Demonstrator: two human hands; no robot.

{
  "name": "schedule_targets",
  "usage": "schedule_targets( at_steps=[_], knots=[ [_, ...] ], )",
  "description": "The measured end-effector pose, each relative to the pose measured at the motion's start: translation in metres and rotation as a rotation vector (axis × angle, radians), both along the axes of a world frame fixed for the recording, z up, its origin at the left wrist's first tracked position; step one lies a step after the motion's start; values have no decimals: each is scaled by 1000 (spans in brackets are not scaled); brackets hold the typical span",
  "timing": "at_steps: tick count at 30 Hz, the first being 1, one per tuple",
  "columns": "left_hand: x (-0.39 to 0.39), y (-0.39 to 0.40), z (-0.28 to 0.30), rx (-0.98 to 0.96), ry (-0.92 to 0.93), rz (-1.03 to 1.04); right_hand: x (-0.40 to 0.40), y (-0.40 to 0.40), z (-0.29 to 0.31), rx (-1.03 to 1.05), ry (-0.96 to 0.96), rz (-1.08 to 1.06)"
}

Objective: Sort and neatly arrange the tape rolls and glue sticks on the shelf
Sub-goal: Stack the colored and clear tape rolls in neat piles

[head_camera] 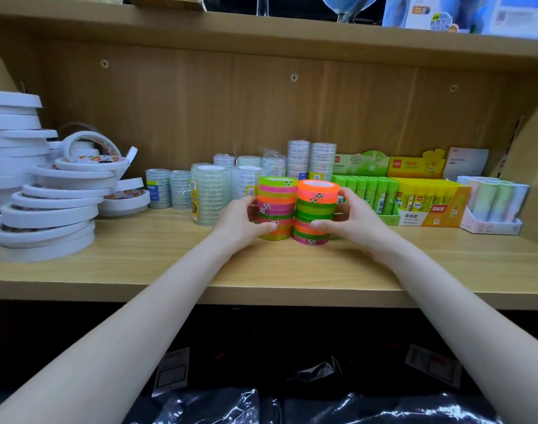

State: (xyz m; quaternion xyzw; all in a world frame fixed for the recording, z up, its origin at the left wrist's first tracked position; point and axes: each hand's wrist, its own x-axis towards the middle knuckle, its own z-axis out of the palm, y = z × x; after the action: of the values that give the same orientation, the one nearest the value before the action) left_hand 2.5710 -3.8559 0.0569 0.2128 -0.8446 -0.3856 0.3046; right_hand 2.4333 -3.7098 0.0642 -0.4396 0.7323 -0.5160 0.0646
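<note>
Two stacks of neon tape rolls stand side by side on the wooden shelf (169, 264). My left hand (241, 223) grips the left stack (277, 197), which has a green roll on top. My right hand (353, 217) grips the right stack (316, 203), topped by an orange roll. Clear tape rolls (209, 194) in wrapped towers stand behind and to the left. Green glue sticks (368, 191) and yellow glue sticks (414, 197) sit in display boxes to the right.
White tape rolls (50, 203) lie in leaning, untidy piles at the far left, with a taller white stack (10, 142) behind. A box of pastel items (494, 206) stands at the far right. Dark plastic-wrapped goods (292, 402) lie below the shelf edge.
</note>
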Motion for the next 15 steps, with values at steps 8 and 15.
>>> schedule_targets(
  at_steps=[8,15],
  knots=[
    [1,2,1,-31,-90,7,8,4,-1,94,124,17],
    [1,2,1,-36,-108,15,6,3,-3,96,127,-21]
  ],
)
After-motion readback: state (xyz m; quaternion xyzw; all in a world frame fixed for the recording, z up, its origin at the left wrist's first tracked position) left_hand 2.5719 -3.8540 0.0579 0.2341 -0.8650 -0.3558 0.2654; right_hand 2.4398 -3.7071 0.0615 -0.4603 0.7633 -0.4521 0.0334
